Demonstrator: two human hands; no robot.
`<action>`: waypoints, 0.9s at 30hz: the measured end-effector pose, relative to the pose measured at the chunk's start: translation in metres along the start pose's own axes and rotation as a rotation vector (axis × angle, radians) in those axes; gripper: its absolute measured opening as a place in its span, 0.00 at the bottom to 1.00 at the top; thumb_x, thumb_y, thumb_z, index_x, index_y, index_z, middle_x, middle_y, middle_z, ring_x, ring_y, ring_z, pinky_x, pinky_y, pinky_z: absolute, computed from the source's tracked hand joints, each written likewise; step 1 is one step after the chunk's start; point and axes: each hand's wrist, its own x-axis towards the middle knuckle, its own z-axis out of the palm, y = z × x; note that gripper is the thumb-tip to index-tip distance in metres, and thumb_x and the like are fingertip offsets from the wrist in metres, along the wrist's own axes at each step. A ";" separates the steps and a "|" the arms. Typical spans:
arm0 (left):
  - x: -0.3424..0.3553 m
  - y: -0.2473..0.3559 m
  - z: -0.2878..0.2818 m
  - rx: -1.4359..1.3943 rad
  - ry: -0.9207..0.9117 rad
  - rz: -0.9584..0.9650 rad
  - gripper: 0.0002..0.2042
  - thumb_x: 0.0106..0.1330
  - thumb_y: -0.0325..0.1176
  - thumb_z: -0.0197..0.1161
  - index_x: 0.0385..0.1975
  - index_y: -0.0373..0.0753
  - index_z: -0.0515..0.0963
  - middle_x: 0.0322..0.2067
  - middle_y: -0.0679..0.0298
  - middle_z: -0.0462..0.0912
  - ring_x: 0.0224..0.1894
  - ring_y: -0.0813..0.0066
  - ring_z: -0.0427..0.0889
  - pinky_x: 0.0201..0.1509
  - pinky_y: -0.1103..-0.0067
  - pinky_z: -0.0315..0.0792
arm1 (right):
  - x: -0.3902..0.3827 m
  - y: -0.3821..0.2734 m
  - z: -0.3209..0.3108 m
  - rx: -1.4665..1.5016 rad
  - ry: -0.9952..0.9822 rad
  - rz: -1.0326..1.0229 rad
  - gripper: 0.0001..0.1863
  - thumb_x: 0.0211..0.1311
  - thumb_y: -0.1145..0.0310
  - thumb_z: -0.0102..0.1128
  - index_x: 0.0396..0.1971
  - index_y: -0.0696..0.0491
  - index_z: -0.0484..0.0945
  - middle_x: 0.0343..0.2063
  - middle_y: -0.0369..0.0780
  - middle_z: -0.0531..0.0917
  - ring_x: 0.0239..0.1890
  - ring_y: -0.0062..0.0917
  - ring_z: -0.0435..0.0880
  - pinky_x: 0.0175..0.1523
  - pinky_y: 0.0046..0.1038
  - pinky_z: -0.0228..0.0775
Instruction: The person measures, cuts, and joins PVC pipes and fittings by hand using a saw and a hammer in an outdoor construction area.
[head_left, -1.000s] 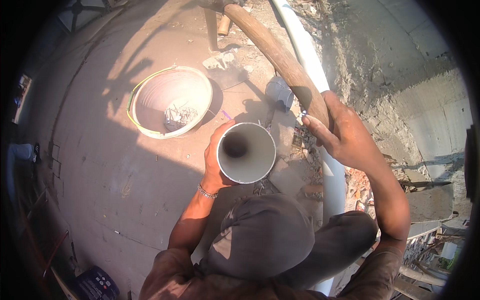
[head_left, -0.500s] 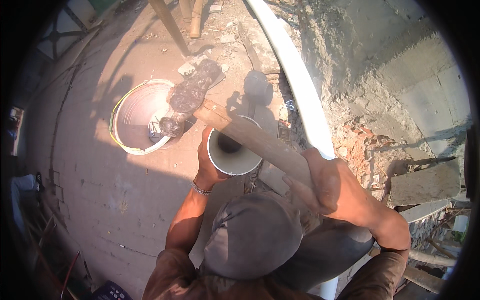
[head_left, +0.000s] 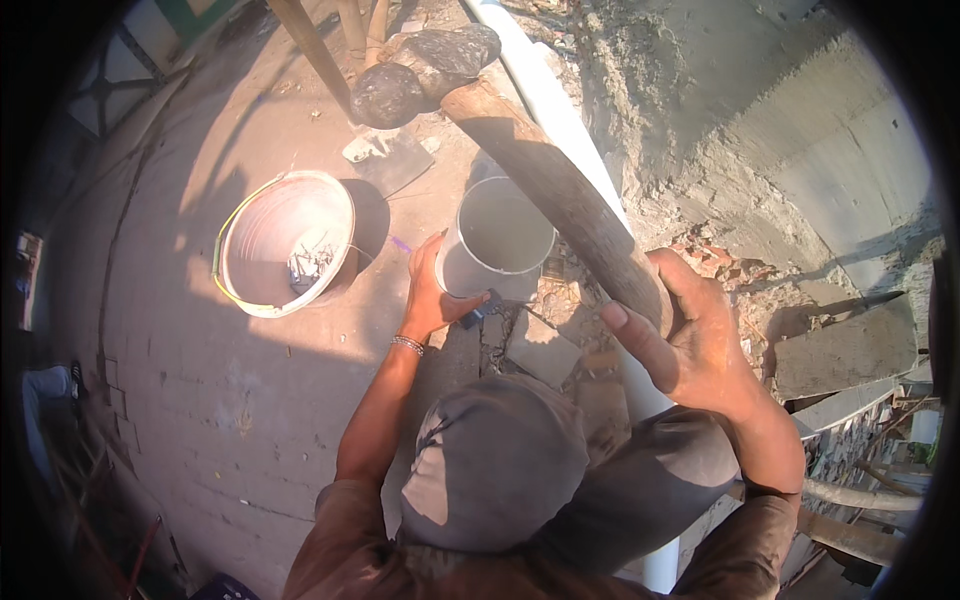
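My left hand (head_left: 436, 300) grips the side of an upright grey pipe (head_left: 505, 225), whose open mouth faces up at me. My right hand (head_left: 675, 330) is wrapped round the near end of a thick wooden handle (head_left: 560, 185). The handle runs forward and left, above and beside the pipe, to a dark, lumpy hammer-like head (head_left: 430, 75). Left of the pipe a pale bucket (head_left: 240, 250) with a yellow-green handle holds some light scraps. My grey-trousered knee (head_left: 495, 460) is just below the pipe.
A long white pipe (head_left: 530, 90) runs along a rough, broken concrete edge (head_left: 710, 140) on the right. Wooden posts (head_left: 315, 55) stand at the front. A slab (head_left: 835, 355) and rubble lie at right. Someone's leg (head_left: 45, 385) shows at the left rim.
The dark head was low over the bucket and pipe half a second ago; it is now raised forward and away. My left hand and the grey pipe have moved slightly forward.
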 end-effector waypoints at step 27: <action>-0.030 0.134 -0.113 0.069 -0.426 0.304 0.48 0.41 0.42 0.85 0.69 0.40 0.72 0.71 0.55 0.71 0.70 0.58 0.74 0.74 0.65 0.65 | -0.109 0.040 -0.053 0.268 0.269 0.022 0.23 0.55 0.69 0.78 0.48 0.59 0.77 0.34 0.40 0.88 0.38 0.20 0.84 0.45 0.24 0.74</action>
